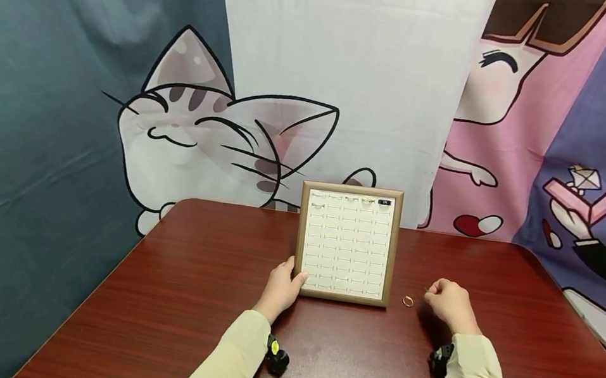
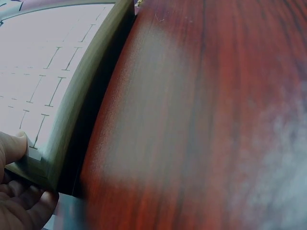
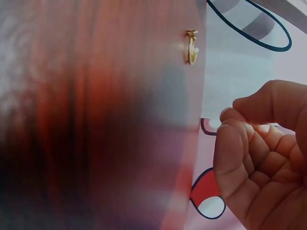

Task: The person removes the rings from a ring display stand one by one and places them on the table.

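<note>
A wood-framed display board [image 1: 339,296] stands upright on the table, its white face lined with rows of slots. Rings sit along its top row, including a black ring [image 1: 384,202] at the right end, and one more ring [image 1: 318,206] is at the left of the second row. My left hand [image 1: 281,285] grips the board's lower left corner, thumb [image 2: 13,146] over the front and fingers behind the frame. To the right of the board, a gold ring [image 1: 407,301] lies on the table. Beyond it my right hand [image 1: 447,302] is raised, fingers curled and fingertips together; nothing shows between them in the right wrist view.
The dark red wooden table [image 1: 197,290] runs back to a printed cloth backdrop [image 1: 356,49] with cartoon figures. A black wrist camera [image 1: 276,358] is strapped on the left sleeve, and another wrist camera [image 1: 439,360] on the right.
</note>
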`<state>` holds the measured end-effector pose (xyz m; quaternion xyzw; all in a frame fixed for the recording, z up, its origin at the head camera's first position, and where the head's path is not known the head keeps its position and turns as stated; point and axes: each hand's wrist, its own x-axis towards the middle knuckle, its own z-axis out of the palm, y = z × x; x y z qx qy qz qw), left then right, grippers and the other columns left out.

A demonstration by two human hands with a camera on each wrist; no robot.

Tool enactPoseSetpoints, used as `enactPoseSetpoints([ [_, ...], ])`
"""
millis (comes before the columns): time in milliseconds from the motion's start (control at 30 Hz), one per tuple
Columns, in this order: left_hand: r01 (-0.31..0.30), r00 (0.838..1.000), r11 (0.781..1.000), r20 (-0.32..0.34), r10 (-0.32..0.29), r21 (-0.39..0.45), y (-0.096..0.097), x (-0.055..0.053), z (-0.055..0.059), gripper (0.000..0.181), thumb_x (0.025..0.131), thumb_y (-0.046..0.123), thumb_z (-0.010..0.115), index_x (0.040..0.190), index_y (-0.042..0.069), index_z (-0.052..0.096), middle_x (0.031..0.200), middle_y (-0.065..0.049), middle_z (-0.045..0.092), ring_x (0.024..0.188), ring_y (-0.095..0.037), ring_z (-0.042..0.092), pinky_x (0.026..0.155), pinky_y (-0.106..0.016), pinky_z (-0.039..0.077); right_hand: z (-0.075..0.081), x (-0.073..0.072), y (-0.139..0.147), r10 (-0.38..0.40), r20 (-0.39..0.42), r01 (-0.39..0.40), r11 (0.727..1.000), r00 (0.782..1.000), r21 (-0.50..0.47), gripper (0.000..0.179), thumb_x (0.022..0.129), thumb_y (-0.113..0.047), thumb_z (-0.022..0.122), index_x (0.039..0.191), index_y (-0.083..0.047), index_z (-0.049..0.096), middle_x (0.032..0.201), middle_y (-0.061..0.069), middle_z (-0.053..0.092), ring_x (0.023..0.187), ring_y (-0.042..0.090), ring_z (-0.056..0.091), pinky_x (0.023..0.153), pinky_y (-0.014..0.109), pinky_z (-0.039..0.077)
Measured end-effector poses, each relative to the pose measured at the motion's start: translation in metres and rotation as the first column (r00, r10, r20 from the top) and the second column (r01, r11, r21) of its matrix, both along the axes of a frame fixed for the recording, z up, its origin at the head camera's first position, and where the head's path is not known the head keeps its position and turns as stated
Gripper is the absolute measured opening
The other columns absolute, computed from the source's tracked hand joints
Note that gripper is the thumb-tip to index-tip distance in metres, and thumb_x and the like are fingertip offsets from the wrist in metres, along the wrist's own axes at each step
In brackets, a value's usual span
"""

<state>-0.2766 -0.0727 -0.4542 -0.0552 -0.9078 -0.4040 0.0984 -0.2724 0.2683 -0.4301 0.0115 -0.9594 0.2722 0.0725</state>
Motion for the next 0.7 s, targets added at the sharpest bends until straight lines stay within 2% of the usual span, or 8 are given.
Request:
enactPoseSetpoints([
  [333, -0.019, 0.999, 1.0, 0.029, 0.019, 0.016, 0.0007, -0.0004, 0.0002, 0.055, 0.091, 0.02, 0.058, 0.133, -0.012, 0.041, 0.128, -0.03, 0.049, 0.122, -0.04, 0.045, 0.101, -0.048, 0.038, -0.007, -0.0046, 0.0003, 0.006, -0.018, -0.006, 1.0, 1.0, 0.004, 0.005, 0.07, -0.007, 0.058, 0.068, -0.005, 0.054, 0.064, 0.005, 0.054, 0.063, 0.023, 0.05, 0.055, 0.03, 0.039],
  [700, -0.008, 1.0, 1.0, 0.028, 0.008, -0.004, -0.0001, 0.001, -0.0005, 0.055, 0.091, 0.02, 0.058, 0.133, -0.011, 0.041, 0.128, -0.031, 0.048, 0.122, -0.04, 0.045, 0.101, -0.048, 0.038, -0.0074, -0.0006, 0.0001, 0.0, 0.101, 0.003, 1.0, 0.995, -0.026, 0.007, 0.071, -0.006, 0.055, 0.065, -0.006, 0.051, 0.051, -0.002, 0.05, 0.047, 0.013, 0.051, 0.048, 0.027, 0.039],
])
